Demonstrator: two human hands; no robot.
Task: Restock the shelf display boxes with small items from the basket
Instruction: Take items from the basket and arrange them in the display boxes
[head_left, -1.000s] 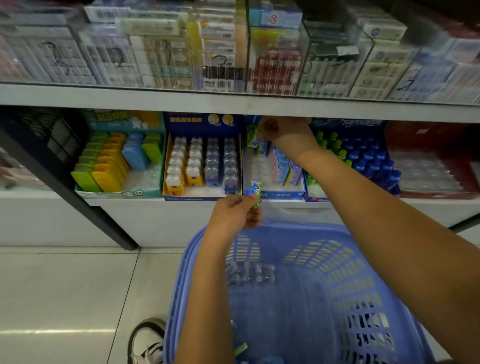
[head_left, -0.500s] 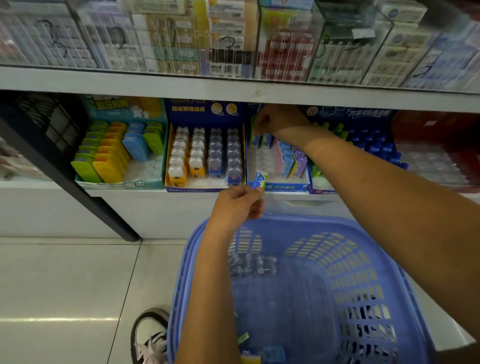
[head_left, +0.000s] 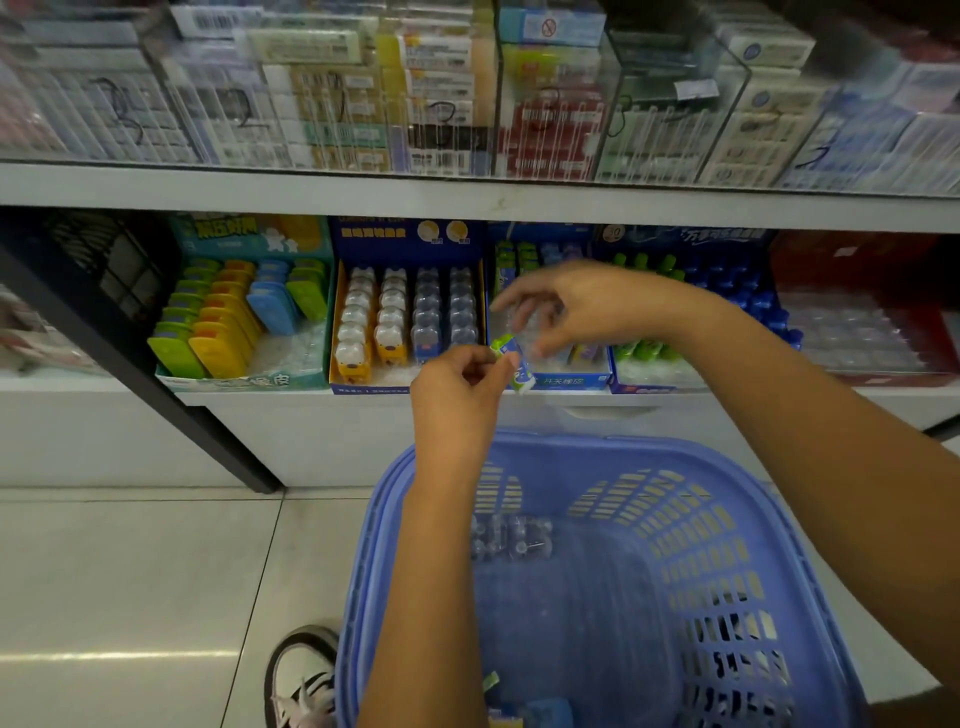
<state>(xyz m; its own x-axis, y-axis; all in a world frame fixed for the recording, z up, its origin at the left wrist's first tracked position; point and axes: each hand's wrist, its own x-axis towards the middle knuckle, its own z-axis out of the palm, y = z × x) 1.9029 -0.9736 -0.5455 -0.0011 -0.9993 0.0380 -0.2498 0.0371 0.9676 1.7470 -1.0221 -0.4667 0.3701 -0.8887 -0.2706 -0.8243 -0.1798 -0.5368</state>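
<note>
I am watching the left hand (head_left: 457, 395) pinching a green packet (head_left: 521, 375) between thumb and fingertips. It is holding it tilted, just in front of the lower shelf (head_left: 291, 400) and above the far rim of the blue basket (head_left: 649, 449). The right hand (head_left: 592, 306) is hovering just above that packet with its fingers loosely spread and holding nothing. It is blurred, so I am not making out whether a fingertip is touching the packet.

Both hands are working in front of a blue display box (head_left: 571, 380), which is sitting third from the left on the lower shelf. I am seeing more green packets standing at the back of it. To its left a blue and yellow box (head_left: 410, 244) is showing rows of clear-capped pieces. Left of that a teal box (head_left: 249, 382) is carrying yellow, green and blue cases. To the right a box of green and blue bottles (head_left: 727, 291) is standing beside a red box (head_left: 857, 260) with a clear tray.

Down in the basket a clear pack (head_left: 511, 538) is lying against the far wall, and a few small coloured pieces (head_left: 543, 712) are lying at the near end. The upper shelf (head_left: 519, 200) is carrying clear holders (head_left: 467, 93) packed with boxes. A shoe (head_left: 306, 675) is showing on the tiled floor (head_left: 130, 571) left of the basket.
</note>
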